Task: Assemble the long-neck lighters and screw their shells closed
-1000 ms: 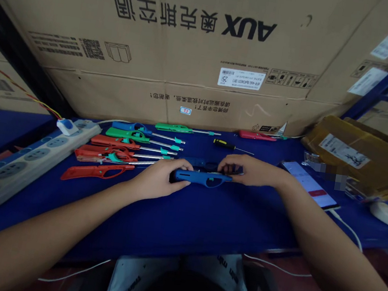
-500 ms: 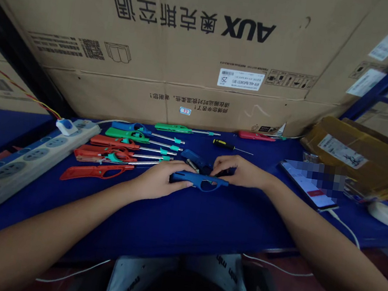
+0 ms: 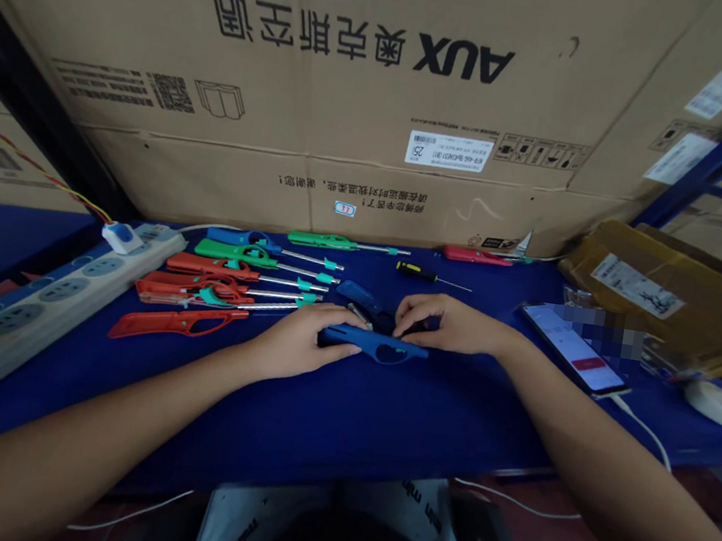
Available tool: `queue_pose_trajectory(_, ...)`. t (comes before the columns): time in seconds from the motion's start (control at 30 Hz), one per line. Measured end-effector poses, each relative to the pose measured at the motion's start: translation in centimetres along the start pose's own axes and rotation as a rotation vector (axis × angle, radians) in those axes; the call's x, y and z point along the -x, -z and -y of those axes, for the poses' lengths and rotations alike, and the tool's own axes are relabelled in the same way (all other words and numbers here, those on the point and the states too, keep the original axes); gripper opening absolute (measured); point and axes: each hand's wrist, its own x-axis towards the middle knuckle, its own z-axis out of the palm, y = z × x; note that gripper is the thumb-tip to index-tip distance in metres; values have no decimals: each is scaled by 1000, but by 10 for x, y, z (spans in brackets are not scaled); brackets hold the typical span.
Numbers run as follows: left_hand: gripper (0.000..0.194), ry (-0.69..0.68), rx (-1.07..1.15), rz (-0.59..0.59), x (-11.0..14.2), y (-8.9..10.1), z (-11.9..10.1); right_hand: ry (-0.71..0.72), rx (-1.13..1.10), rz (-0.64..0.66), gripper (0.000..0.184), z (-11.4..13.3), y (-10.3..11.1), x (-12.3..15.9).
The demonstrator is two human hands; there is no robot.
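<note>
So my left hand [image 3: 296,340] has the blue lighter handle [image 3: 365,340] by its left end, thumb along the near side and fingers round the back, gap closed down to the handle's thickness. The rest of it pokes out to the right, trigger loop and all, just above the desk [image 3: 340,420] or resting on it, can't tell which.

My right hand [image 3: 444,322] is right behind the loop end, fingers curled in with the tips close together, practically at the handle's back edge. Can't tell if there's anything small pinched in there.

Just behind the handle, between my hands, I've got another blue piece [image 3: 357,295] and a bit of silvery metal [image 3: 360,313]. Yellow-and-black screwdriver [image 3: 418,271] is farther back, the red lighter casing [image 3: 177,323] is off left, and my phone [image 3: 572,341] lies well over to the right.
</note>
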Motion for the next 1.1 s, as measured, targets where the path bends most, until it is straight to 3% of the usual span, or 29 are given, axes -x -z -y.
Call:
queue_pose_trajectory(0.5, 30, -49, 56, -19, -1, -2, 6, 55, 153, -99, 16, -8, -7, -6)
queue_pose_trajectory(0.8, 17, -149, -63, -66, 2, 3, -1, 42, 306, -178, 9, -7, -6, -4)
queue_pose_trajectory(1.0, 19, -244, -92, 32, 6, 4, -12, 77, 350, -184, 17, 0, -6, -1)
queue_pose_trajectory(1.1, 17, -211, -51, -47, 6, 2, -13, 109, 354, -172, 19, 5, -7, -2)
